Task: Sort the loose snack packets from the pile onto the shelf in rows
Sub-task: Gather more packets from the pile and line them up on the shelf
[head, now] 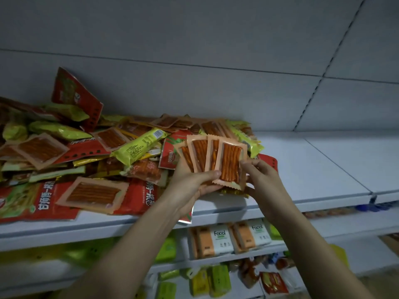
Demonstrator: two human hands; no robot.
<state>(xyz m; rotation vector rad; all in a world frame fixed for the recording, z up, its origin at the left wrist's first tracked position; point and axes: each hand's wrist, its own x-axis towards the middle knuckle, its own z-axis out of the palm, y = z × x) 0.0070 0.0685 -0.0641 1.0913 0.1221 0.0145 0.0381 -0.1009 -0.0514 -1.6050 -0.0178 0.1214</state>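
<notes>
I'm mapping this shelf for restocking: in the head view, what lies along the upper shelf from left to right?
Pile of snack packets → fanned orange packets held in the left hand → right hand → bare shelf.

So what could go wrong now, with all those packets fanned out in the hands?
The fanned orange packets are pinched only near their bottom edges by the left hand and right hand, so one might slide out and drop.

The pile sits close to the shelf front edge; a red bag already hangs over it, so an arm nudge could tip things onto the lower shelves.
</notes>
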